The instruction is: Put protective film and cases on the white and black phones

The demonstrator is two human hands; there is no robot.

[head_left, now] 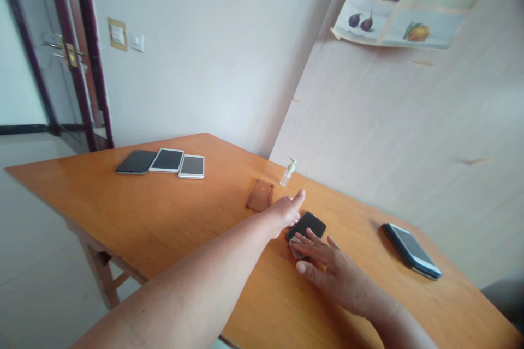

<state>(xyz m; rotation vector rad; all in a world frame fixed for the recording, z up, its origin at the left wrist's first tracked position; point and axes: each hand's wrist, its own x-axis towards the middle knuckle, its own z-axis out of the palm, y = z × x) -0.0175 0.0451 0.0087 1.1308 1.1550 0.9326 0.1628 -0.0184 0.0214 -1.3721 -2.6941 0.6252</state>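
Note:
A black smartphone (309, 223) lies flat on the wooden table in front of me. My left hand (287, 212) is at its left edge, thumb stretched out and apart, with the other fingers partly hidden behind the hand. Over the phone's near end, my right hand (327, 264) spreads its fingers and presses a small pale grey cloth (295, 248) against it. A clear brownish phone case (261, 195) rests just beyond my left wrist. Behind it stands a small clear pump bottle (288, 173) with a pale green top.
At the far left of the table (221, 196) lie a dark tablet (137, 161), a white tablet (167, 160) and a smaller white device (192, 166), side by side. A stack of devices (412, 251) sits at the right. A board with a fruit poster (409, 2) leans behind.

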